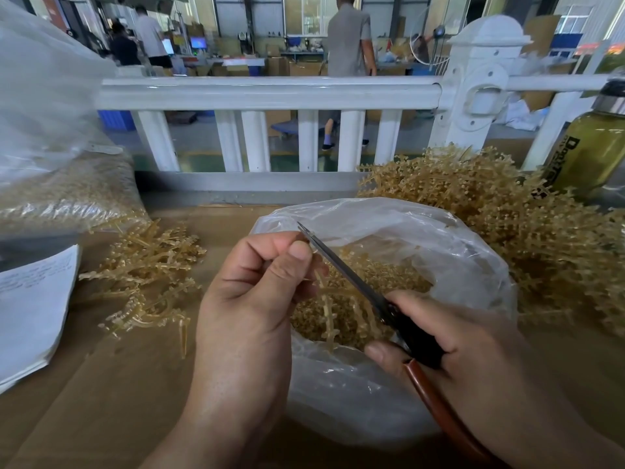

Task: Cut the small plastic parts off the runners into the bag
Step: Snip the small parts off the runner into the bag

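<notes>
My left hand (250, 299) pinches a tan plastic runner (326, 309) that hangs down over the open clear bag (389, 218). My right hand (449, 340) grips the scissors (341, 269) by their dark and brown handles; the blades point up and left, their tip beside my left thumb. Loose cut tan parts (382, 282) lie inside the bag. A big heap of uncut runners (527, 231) lies to the right, and a smaller pile of runners (148, 275) to the left.
A large clear bag of tan pieces (67, 184) stands at the far left, with white papers (30, 306) in front of it. A bottle of yellow-green liquid (588, 147) stands at the right. A white railing (270, 93) closes the table's far side; people stand beyond it.
</notes>
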A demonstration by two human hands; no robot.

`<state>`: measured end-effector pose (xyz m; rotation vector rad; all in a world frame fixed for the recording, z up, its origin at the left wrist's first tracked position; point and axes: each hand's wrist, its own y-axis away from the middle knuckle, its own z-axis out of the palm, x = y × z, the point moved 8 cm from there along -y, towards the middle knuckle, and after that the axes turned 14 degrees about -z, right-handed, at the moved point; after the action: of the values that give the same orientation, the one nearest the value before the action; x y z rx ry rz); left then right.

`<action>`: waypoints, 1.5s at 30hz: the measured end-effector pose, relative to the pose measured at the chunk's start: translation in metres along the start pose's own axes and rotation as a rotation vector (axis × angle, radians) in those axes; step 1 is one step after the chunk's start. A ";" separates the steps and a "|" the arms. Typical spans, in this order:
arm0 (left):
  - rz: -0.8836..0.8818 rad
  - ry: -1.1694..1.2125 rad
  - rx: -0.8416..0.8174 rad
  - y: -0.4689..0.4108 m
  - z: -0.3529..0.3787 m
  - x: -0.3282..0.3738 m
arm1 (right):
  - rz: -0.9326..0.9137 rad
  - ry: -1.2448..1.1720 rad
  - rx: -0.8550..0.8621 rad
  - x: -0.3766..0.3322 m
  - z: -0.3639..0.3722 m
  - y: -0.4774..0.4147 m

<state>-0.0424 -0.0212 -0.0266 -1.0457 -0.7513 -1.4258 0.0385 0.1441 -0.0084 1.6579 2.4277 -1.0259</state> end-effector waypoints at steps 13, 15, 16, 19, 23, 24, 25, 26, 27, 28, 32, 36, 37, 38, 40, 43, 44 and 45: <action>-0.028 0.030 -0.019 0.000 0.004 0.000 | 0.005 0.020 -0.044 0.000 -0.004 -0.001; -0.032 0.032 -0.021 -0.001 0.004 0.000 | 0.007 0.012 -0.040 0.000 -0.005 -0.001; -0.036 0.031 -0.020 -0.001 0.004 0.000 | 0.007 0.009 -0.047 -0.001 -0.005 -0.001; -0.054 0.026 -0.011 -0.001 0.003 -0.002 | 0.009 0.005 -0.054 -0.002 -0.005 -0.002; -0.093 0.030 -0.005 -0.002 0.002 -0.005 | 0.084 -0.052 -0.077 0.003 0.001 0.001; -0.108 0.038 -0.006 -0.002 0.001 -0.006 | 0.109 -0.079 -0.082 0.005 0.002 0.003; -0.125 0.047 -0.005 -0.003 0.001 -0.007 | 0.124 -0.103 -0.085 0.006 0.004 0.003; -0.144 0.059 -0.004 -0.005 0.000 -0.008 | 0.134 -0.127 -0.087 0.008 0.005 0.003; -0.164 0.078 -0.005 -0.006 -0.001 -0.009 | 0.142 -0.160 -0.078 0.008 0.005 0.003; -0.187 0.105 -0.014 -0.007 -0.001 -0.011 | 0.151 -0.199 -0.049 0.009 0.004 0.003; -0.303 0.251 -0.087 -0.009 0.005 -0.016 | 0.254 -0.450 0.156 0.017 -0.010 0.004; -0.448 0.416 -0.136 -0.008 0.009 -0.022 | 0.345 -0.734 0.298 0.029 -0.006 0.006; -0.469 0.433 -0.149 -0.007 0.011 -0.022 | 0.367 -0.797 0.322 0.031 -0.003 0.006; -0.481 0.435 -0.171 -0.005 0.014 -0.023 | 0.387 -0.860 0.332 0.032 -0.001 0.006; -0.467 0.390 -0.234 -0.002 0.022 -0.023 | 0.394 -0.972 0.325 0.030 0.003 0.004; -0.362 0.129 -0.251 0.002 0.028 -0.027 | 0.356 -1.088 0.362 0.031 0.005 0.003; -0.327 0.031 -0.235 0.003 0.029 -0.029 | 0.357 -1.096 0.401 0.034 0.005 0.004; -0.310 -0.024 -0.234 0.004 0.031 -0.030 | 0.353 -1.078 0.440 0.039 0.005 0.006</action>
<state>-0.0345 0.0179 -0.0418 -1.1622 -0.8026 -1.8033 0.0254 0.1748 -0.0298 1.0420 1.2334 -1.8093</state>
